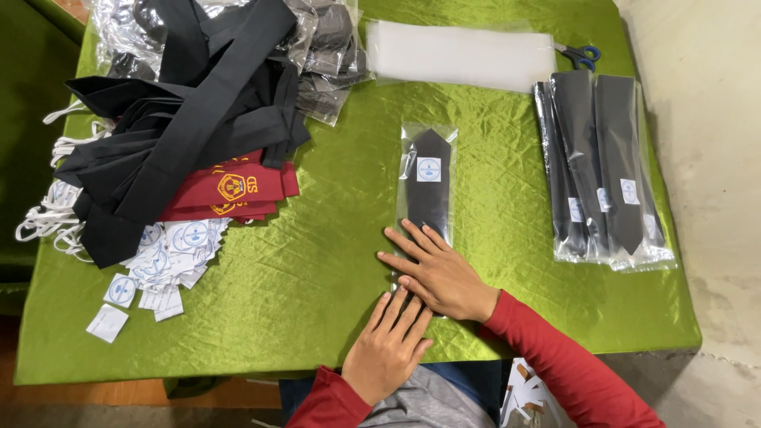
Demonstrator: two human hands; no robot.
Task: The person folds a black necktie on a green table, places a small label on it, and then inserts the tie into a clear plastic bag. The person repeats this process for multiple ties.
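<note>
A black tie in a clear plastic sleeve (429,178) lies lengthwise in the middle of the green cloth-covered table (317,261), with a small white round-marked label near its pointed far end. My right hand (438,271) lies flat on the sleeve's near end, fingers spread. My left hand (389,343) rests flat just below it at the table's near edge, fingertips touching the sleeve's bottom end. Neither hand grips anything.
Several packed black ties (606,166) lie stacked at the right. A pile of loose black ties (182,103) and red ties (234,190) sits at the left, above scattered white labels (158,261). Empty clear sleeves (464,54) and blue-handled scissors (583,55) lie at the far edge.
</note>
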